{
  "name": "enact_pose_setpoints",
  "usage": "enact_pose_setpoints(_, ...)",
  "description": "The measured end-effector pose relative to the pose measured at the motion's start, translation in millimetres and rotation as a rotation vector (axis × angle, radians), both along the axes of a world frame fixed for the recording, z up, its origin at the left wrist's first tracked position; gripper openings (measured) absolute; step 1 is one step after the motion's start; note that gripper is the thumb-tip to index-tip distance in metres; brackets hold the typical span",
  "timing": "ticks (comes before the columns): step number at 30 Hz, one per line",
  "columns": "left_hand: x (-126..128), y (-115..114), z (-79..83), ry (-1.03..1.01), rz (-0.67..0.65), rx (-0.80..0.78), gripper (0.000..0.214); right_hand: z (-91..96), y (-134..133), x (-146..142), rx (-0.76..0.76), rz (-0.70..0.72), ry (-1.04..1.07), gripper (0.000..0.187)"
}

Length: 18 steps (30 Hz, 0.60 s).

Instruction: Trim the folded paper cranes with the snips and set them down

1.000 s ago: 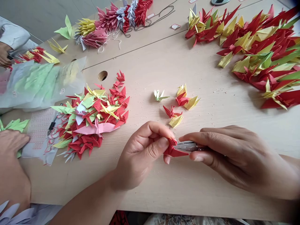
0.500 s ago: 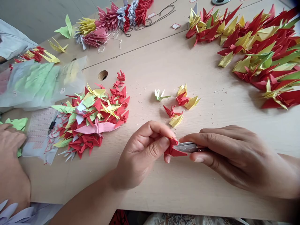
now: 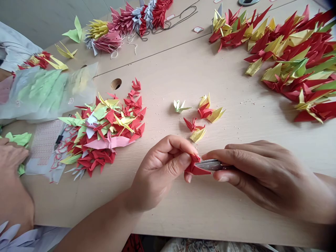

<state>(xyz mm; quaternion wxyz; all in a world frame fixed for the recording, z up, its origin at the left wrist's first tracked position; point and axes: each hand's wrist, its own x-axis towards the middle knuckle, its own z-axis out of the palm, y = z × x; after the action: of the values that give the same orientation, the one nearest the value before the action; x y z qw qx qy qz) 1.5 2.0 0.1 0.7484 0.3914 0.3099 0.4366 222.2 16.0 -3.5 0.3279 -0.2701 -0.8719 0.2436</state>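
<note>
My left hand [image 3: 160, 171] pinches a small red folded paper crane [image 3: 194, 169] between thumb and fingers, just above the wooden table [image 3: 199, 210]. My right hand [image 3: 262, 175] holds small metal scissors [image 3: 212, 164], whose blades touch the crane's right side. Just beyond my hands lie several small loose cranes [image 3: 202, 115] in red, yellow and pale green.
A heap of mixed-colour cranes [image 3: 102, 129] lies to the left, a larger heap [image 3: 286, 52] at the far right. Strung cranes [image 3: 131, 21] and cord lie at the back. Another person's hand [image 3: 12, 175] rests at the left edge near plastic bags [image 3: 44, 91] of paper.
My hands and the crane have hardly moved. The other person's hand at the left has shifted slightly over the green paper, and the sleeve at the far left has moved.
</note>
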Motion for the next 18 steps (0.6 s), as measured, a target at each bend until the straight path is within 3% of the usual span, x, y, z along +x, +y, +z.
enact_pose_setpoints(18, 0.1, 0.0, 0.1, 0.021, 0.013, -0.015, 0.006, -0.9, 0.9, 1.3, -0.042, 0.006, 0.000, 0.025)
